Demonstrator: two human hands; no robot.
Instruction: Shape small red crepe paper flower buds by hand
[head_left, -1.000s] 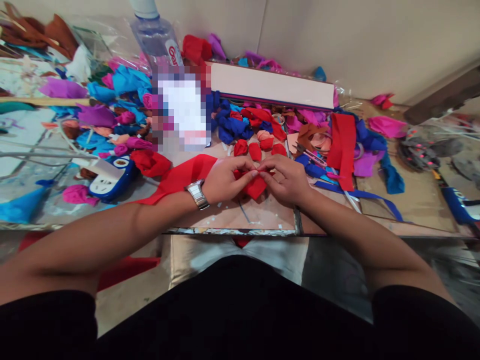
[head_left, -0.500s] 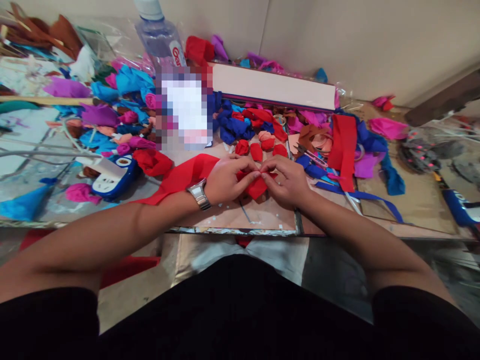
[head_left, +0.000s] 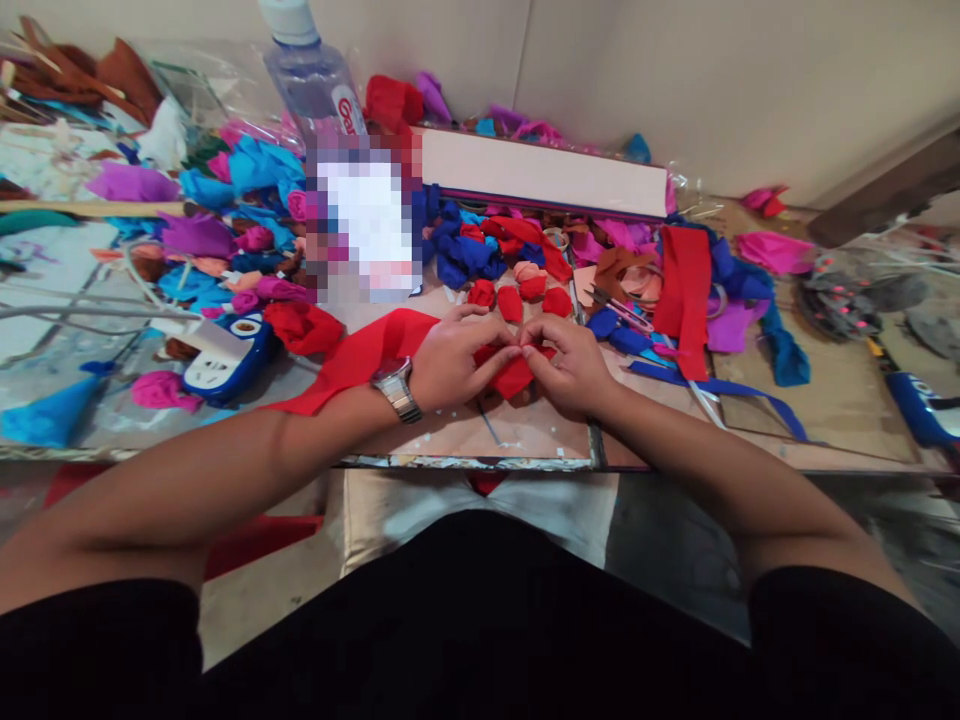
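My left hand (head_left: 450,358) and my right hand (head_left: 568,365) meet fingertip to fingertip over the table's front edge. Both pinch the folded end of a long red cloth strip (head_left: 360,358), which trails left under my left wrist with its metal watch (head_left: 396,390). The pinched part bunches between my thumbs. Just beyond my fingers sit small rolled red cloth buds (head_left: 510,302). Scissors (head_left: 622,315) lie to the right of my right hand.
Heaps of blue, pink, purple and red cloth scraps (head_left: 247,200) cover the table's left and back. A water bottle (head_left: 315,85) and a long white box (head_left: 544,172) stand by the wall. A blue-and-white device (head_left: 221,362) lies left.
My hands stay in nearly the same spot; the fingertips have closed in tighter on the red fold, with small working motions of the fingers.
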